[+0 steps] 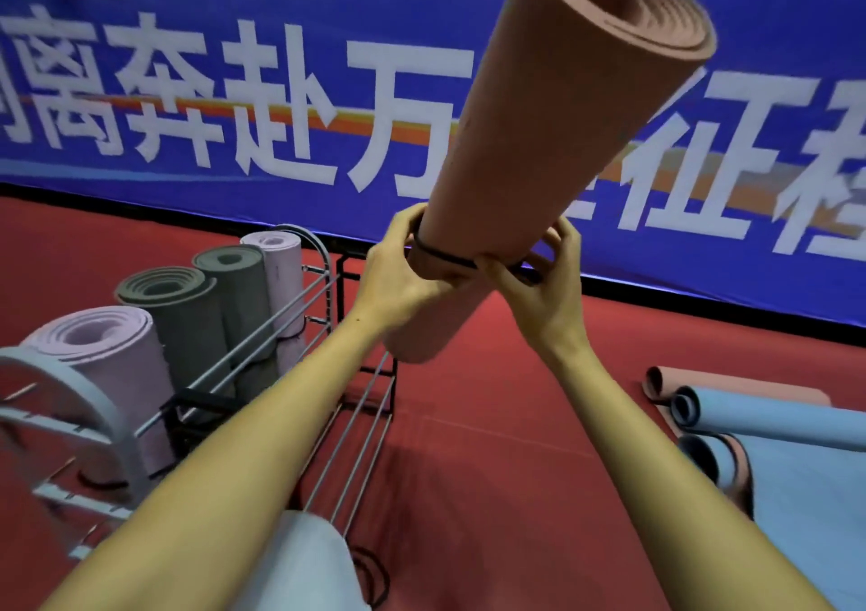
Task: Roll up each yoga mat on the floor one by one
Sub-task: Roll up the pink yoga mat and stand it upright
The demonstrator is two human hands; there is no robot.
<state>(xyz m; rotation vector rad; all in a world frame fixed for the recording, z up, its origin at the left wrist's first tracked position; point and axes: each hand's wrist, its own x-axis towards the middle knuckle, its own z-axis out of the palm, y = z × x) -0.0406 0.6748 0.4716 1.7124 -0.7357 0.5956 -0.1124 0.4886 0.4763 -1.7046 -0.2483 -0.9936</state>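
A rolled salmon mat [557, 108] is held up in the middle of the view, tilted so that its open spiral end points up and to the right, while its lower end hangs just above the red floor [492, 493]. A thin black band [450, 258] is stretched around the roll near its lower part. The left hand [403, 273] is curled round the roll at the band, thumb on the near side; its grip is closed on the mat. The right hand [548, 282] is at the band on the right side of the roll, its fingers hooked on the band and pressed against the mat; its grip is closed on the band.

To the left, a wire rack [328, 282] stands on the floor. Four rolled mats are stood upright in it in a row: a pink mat [112, 366] nearest, then a dark green mat [187, 320], a second green mat [246, 291], and a pale pink mat [281, 273] farthest. The right part of the rack shows only bare rods.

At the right edge, near, a blue mat [773, 418] lies on the floor, partly rolled, with a salmon mat [731, 388] behind it, also curled at its left end. A further blue sheet [806, 493] lies nearer, its edge curled.

Behind everything, along the far side, a blue banner [234, 94] with large white characters is stretched. A black loop [375, 577] lies on the floor at the bottom, beside a pale cloth-covered knee [300, 563].
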